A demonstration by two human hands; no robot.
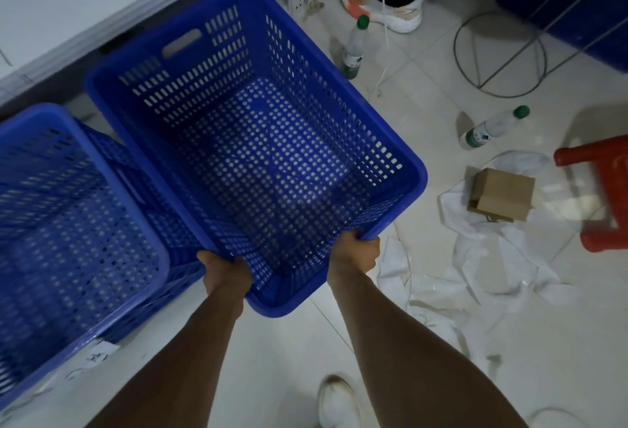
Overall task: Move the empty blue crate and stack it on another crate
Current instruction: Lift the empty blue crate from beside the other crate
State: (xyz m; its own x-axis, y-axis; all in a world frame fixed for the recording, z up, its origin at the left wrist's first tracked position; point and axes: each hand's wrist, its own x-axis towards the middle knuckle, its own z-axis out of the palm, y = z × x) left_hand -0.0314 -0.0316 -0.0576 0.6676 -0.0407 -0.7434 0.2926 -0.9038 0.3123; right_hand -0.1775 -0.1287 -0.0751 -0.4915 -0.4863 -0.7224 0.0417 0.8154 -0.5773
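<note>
Both hands grip the near rim of the empty blue crate. The left hand is closed over the rim by the crate's near left corner, with its fingers curled inside and hidden against the mesh wall. The right hand is clenched on the rim by the near right corner, and its fingertips are hidden under the rim's lip. Both forearms reach up from the bottom edge of the head view.

The crate is held tilted, its open top turned toward the camera, so the holed floor and slotted walls show; nothing lies inside. Whether its far end touches anything cannot be made out. Just left of it stands a second blue crate, blurred and cut off by the left edge. Beyond the held crate runs the pale edge of a worktop, cropped at the top.

Right of the held crate, on the tiled floor, stand two plastic bottles with green caps, one near and one farther right. Farther right again lie a small cardboard box on crumpled white wrapping, and a red stool cut off by the frame. Near the held crate's far corner, another person's shoe shows partly. A white shoe sits at the bottom edge.
</note>
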